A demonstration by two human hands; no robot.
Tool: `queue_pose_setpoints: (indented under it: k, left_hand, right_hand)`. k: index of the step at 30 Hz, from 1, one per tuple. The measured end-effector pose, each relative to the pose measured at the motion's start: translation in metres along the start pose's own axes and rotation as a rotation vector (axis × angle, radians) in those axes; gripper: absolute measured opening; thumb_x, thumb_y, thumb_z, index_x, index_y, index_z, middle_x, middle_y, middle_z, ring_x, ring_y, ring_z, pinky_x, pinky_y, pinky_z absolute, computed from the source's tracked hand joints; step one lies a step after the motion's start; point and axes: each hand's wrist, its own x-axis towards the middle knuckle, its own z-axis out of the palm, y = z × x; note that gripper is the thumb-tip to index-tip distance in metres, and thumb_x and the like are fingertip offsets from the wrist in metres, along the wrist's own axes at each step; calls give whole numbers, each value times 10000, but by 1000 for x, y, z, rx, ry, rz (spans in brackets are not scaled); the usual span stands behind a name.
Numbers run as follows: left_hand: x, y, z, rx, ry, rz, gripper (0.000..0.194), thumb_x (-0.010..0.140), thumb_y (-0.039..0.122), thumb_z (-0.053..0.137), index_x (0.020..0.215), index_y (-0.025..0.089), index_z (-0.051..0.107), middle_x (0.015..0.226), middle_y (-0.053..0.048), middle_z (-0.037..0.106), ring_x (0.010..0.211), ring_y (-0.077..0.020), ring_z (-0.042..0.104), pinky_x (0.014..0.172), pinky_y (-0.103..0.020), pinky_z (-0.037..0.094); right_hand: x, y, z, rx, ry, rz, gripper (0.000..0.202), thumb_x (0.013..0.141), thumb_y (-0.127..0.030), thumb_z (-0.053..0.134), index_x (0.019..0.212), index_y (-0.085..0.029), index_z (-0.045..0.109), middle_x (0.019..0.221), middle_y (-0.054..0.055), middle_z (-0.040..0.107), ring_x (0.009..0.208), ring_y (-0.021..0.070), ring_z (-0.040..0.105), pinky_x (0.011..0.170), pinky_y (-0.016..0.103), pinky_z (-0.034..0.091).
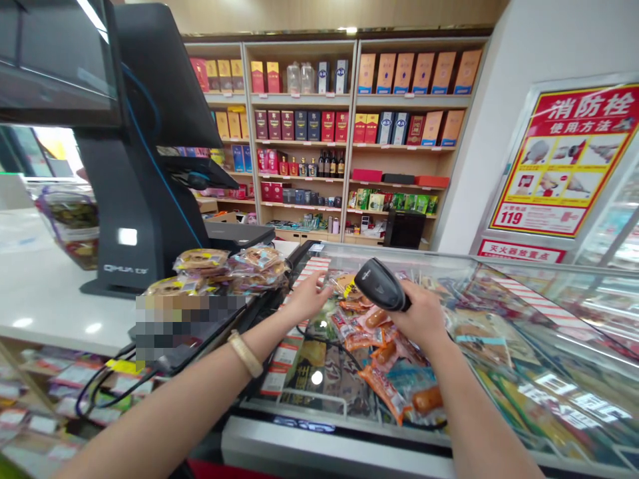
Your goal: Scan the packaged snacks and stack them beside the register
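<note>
My right hand [424,313] is wrapped round the handle of a black barcode scanner [382,285], held over the glass-topped freezer [319,391]. My left hand [312,297] reaches over the freezer's left side, fingers apart. Its fingertips are close to a clear packet with a flat brown item [345,285]; whether they touch it I cannot tell. Several wrapped sausages [382,386] in orange and clear packets lie on the glass under the scanner. Left of my left hand, stacked flat brown packets [257,266] sit at the counter's edge.
A dark till [144,199] stands on the white counter [44,293], beside a jar [74,219]. Cables [107,399] hang below the counter's edge. Behind the freezer are shelves of boxes and bottles [299,126]. A red poster [569,159] hangs on the right wall.
</note>
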Motion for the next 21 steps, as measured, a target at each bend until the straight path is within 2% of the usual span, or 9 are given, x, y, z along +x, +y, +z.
queue_pose_setpoints:
  k: [2,4,6,8,11,15,19,21]
  left_hand:
    - [8,6,28,-71,-97,-98,476,834,277,521,1287,135,553,919,-77,716,756,-182,658,726,-289,520]
    - [16,9,48,-111,-139,-108,424,838,227,496,1243,174,607,948,-53,735,774,-170,666,722,-258,515]
    - [23,11,59,-118,-150,-92,390,828,173,477,1167,209,665,1009,-32,737,810,-166,673,734,-246,514]
    - [27,11,63,-99,-155,-88,379,804,137,482,1105,212,700,982,-27,743,819,-178,676,739,-259,516]
    - [26,9,59,-32,-145,-67,398,735,96,540,1073,213,714,868,-26,744,819,-208,677,752,-289,510]
    - [19,6,39,213,30,124,460,718,86,571,1138,234,684,896,-41,731,877,-223,663,822,-314,484]
    - [20,1,16,328,232,227,173,754,217,634,902,181,716,905,-85,672,903,-232,624,844,-335,471]
    - [20,-3,4,280,324,214,133,755,297,652,795,173,683,885,-81,635,870,-221,605,803,-326,471]
  right_hand:
    - [0,1,1,2,2,0,218,720,-252,556,896,-197,673,843,72,717,773,234,664,690,314,493]
    - [0,2,2,6,-2,-5,236,722,-253,557,917,-190,675,875,80,722,805,244,669,710,325,499]
    - [0,2,3,11,-9,-4,254,722,-257,562,937,-183,675,900,87,724,828,252,671,725,335,503]
    - [0,2,3,6,-14,9,251,725,-264,566,935,-182,676,911,92,725,831,257,671,725,340,502]
    - [0,0,2,-3,-10,27,233,724,-266,568,912,-184,677,903,97,723,815,256,669,712,337,497]
    - [1,-2,1,5,-17,27,213,717,-260,578,894,-187,672,871,85,719,803,251,663,704,327,489]
    - [1,-2,1,11,-29,18,226,712,-237,575,911,-195,674,876,75,721,809,243,663,715,321,487]
    - [1,-3,1,4,-38,18,218,703,-227,574,895,-197,673,867,73,719,804,241,660,713,318,484]
